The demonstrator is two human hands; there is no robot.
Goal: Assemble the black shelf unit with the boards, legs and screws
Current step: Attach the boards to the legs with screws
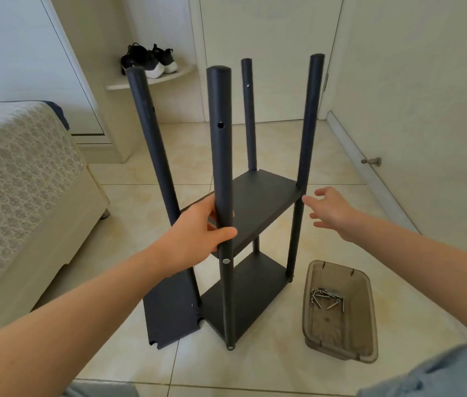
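Bare forearms angle in at seven and five o'clock, left hand gripping the round matte-black front leg of the shelf unit, right hand spread open beside its flat middle board, metal screws in a translucent tray at four o'clock.

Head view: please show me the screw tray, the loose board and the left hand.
screw tray (331,328): head view, bare part of its bottom.
loose board (169,313): head view, middle of its flat face.
left hand (195,227): head view, back of the hand.
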